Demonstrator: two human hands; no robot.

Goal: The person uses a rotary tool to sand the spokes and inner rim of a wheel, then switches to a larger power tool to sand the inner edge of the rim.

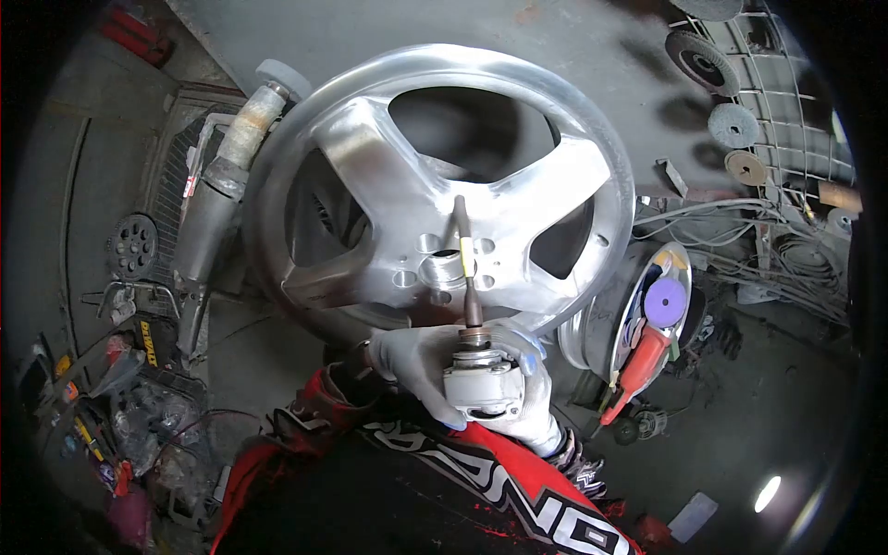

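Both my hands wear grey-white gloves and grip an angle grinder (485, 388) held close in front of my chest. My left hand (412, 365) wraps the head from the left, and my right hand (529, 393) closes round its right side. A long thin shaft (464, 250) with a yellow band runs forward from the spindle. Its tip overlaps the upper hub area of a shiny metal car wheel (564, 176). The wheel faces me, with broad polished spokes, a round centre bore and several bolt holes.
A grey cylindrical machine (208, 217) with a white wheel stands at left. To the right, a red power tool (638, 370) and a purple disc (664, 302) sit in another rim (684, 268). Abrasive discs (733, 125) hang on a wire rack. Tools and bags (153, 416) clutter the lower left.
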